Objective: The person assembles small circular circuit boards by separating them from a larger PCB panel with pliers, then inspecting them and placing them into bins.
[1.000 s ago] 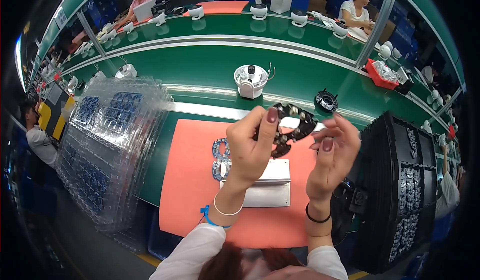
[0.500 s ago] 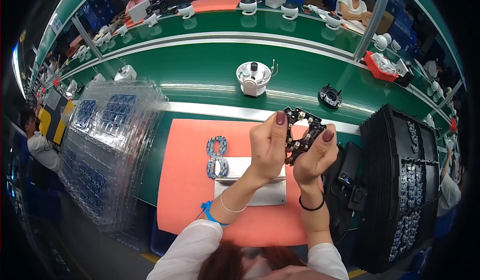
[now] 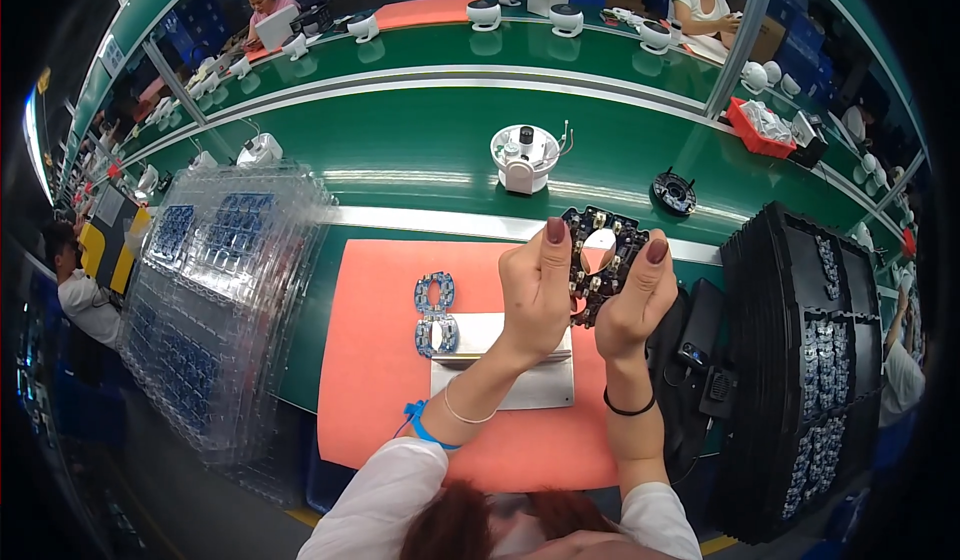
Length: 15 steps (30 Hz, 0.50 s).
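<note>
Both my hands grip a black circuit board panel (image 3: 594,285) with ring-shaped cut-outs, raised above the work surface. My left hand (image 3: 535,295) is closed on its left edge, thumb up on the face. On the opposite edge my right hand (image 3: 632,310) is closed the same way. Under my wrists lies a silver metal block with a base plate (image 3: 505,390), on a pink mat (image 3: 372,400). A pair of joined blue ring-shaped circuit boards (image 3: 436,311) rests left of my left hand, its lower ring overlapping the block. The fingers behind the black panel are hidden.
Stacked clear plastic trays (image 3: 250,290) with blue boards stand left; black trays (image 3: 780,360) holding boards stand right. Beyond the mat, a white camera housing (image 3: 524,165) and a black ring part (image 3: 675,192) sit on the green belt (image 3: 400,140). A red bin (image 3: 765,135) is at far right.
The black panel has turned slightly between my hands, facing up more squarely. On the near belt the white housing and black ring part have shifted right; the camera units farther back have shifted left.
</note>
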Each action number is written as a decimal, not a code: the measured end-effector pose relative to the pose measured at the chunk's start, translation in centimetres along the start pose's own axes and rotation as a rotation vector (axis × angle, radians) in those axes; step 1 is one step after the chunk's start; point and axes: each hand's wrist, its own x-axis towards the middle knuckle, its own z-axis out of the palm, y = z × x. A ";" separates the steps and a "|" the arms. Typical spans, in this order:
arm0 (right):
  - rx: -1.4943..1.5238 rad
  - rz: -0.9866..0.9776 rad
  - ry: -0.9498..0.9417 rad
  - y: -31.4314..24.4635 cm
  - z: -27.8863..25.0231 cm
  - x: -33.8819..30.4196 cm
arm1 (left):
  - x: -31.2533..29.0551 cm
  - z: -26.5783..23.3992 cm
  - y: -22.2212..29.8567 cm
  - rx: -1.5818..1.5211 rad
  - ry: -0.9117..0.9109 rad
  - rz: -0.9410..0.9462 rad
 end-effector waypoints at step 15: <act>-0.006 0.047 -0.031 0.5 0.2 1.2 | 1.2 0.4 -0.4 -0.141 -0.016 -0.248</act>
